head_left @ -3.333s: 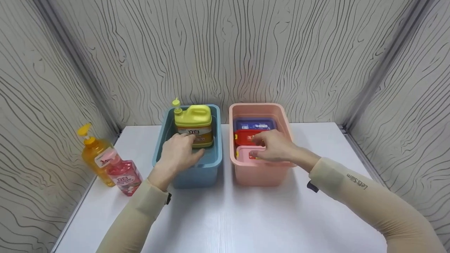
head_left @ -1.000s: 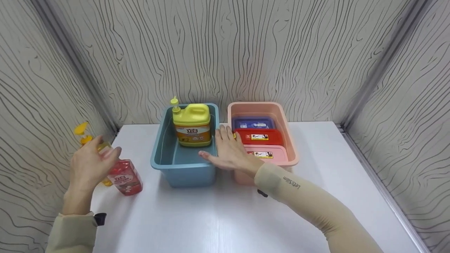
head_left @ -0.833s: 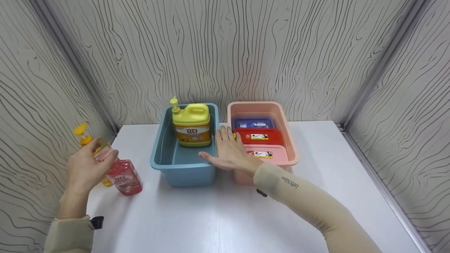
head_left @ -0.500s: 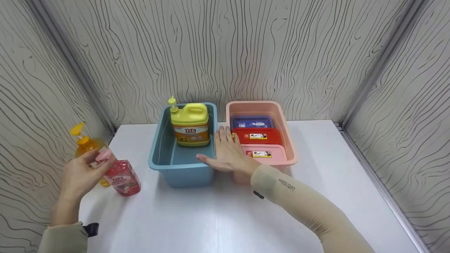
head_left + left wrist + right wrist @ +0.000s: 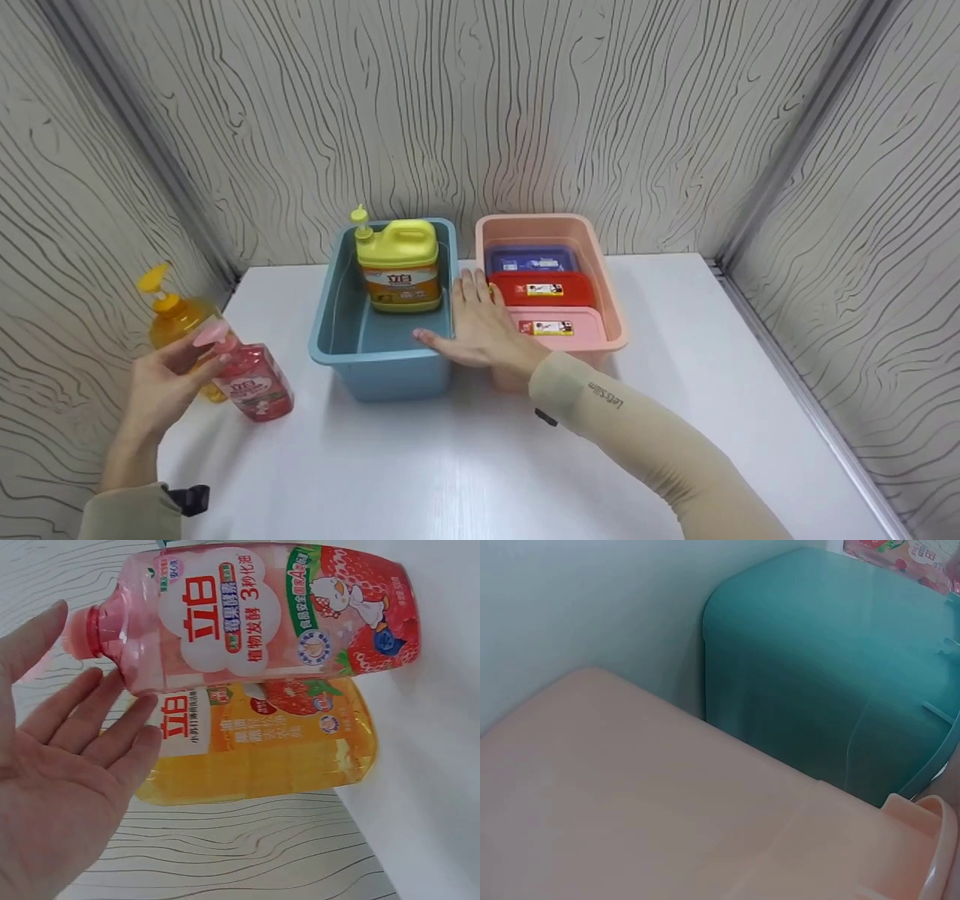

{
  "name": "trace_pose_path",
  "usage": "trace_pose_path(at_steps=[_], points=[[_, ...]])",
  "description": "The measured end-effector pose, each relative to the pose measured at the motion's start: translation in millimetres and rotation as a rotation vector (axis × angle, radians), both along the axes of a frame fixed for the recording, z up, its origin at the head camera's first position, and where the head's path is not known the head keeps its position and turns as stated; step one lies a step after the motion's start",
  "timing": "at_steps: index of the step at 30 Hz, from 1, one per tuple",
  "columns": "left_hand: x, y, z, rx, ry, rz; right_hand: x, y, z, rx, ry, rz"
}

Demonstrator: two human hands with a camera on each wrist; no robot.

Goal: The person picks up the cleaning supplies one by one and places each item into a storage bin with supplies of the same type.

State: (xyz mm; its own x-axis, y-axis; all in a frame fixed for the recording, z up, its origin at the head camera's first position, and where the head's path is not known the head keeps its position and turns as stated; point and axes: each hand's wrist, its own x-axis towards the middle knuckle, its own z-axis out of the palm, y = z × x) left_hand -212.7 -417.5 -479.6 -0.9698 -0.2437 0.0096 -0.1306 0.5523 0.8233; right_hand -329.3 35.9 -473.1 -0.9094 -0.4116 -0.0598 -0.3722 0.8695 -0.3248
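My left hand (image 5: pixel 159 384) is spread beside the neck of a pink pump bottle of dish soap (image 5: pixel 260 386). In the left wrist view its thumb and fingers are apart around the pink cap, with a gap to the bottle. An orange pump bottle (image 5: pixel 174 322) stands close behind the pink one. My right hand (image 5: pixel 481 326) lies flat, fingers extended, across the neighbouring rims of a blue bin (image 5: pixel 394 381) and a pink bin (image 5: pixel 613 315). Its thumb reaches over the blue bin's front corner. The right wrist view shows the bins' outer walls; hardly any hand is seen there.
A yellow-topped jug (image 5: pixel 399 262) with a pump stands in the back of the blue bin. Inside the pink bin lie a blue box (image 5: pixel 525 255), a red-lidded box (image 5: pixel 574 291) and a pink-lidded box (image 5: pixel 589 324). Patterned panels enclose the white table (image 5: pixel 450 465).
My left hand has gone from above the blue bin to the pink bottle's neck, sinking slightly lately. My right hand has shifted left from the pink bin's boxes onto the two rims.
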Motion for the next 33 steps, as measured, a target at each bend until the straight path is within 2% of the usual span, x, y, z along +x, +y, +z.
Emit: trace_pose_path(at_steps=[6, 9, 12, 16, 26, 33], points=[[-0.9, -2.5, -4.7, 0.108, 0.028, 0.048, -0.8, 0, -0.8, 0.001, 0.006, -0.004], [-3.1, -1.8, -5.9, 0.139, 0.028, 0.049, -1.2, 0, -1.0, 0.005, 0.011, -0.003], [-5.4, -0.3, -7.9, 0.161, 0.068, 0.036, -1.3, 0, -0.8, 0.012, 0.018, 0.002], [-8.3, 1.6, -10.5, 0.138, 0.098, 0.020, -1.0, 0, -0.2, 0.019, 0.026, 0.011], [-9.1, 3.4, -9.3, 0.080, 0.073, 0.002, -1.4, 1, -0.5, 0.024, 0.026, 0.032], [-7.3, 6.4, -9.5, 0.074, 0.049, 0.023, -1.9, 1, -0.9, 0.029, 0.031, 0.040]])
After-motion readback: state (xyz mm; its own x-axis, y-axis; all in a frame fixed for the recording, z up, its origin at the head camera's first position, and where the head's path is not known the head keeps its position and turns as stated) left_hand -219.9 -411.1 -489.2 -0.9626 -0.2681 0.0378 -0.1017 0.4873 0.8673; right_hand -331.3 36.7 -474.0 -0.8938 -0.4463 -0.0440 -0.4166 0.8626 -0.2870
